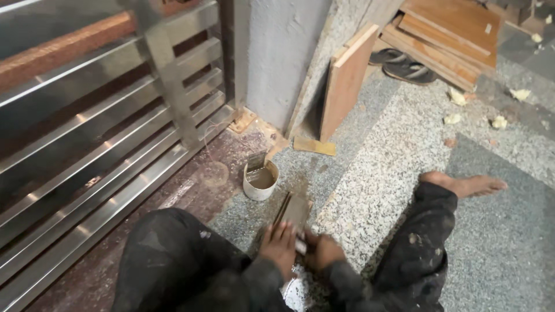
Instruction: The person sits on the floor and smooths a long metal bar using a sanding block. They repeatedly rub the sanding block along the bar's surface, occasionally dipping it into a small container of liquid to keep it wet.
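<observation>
Head view | left hand (279, 245), right hand (324, 251) fingers apparently holding flat board (295, 209) | tin (260, 180) beside, railing (104, 144) left

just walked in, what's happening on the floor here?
A person sits on the granite floor beside a steel railing. Both hands, left hand and right hand, press on a small flat piece lying in front of them. A small tub of brownish paste with a scraper in it stands just beyond. Wooden boards lean against the wall.
</observation>
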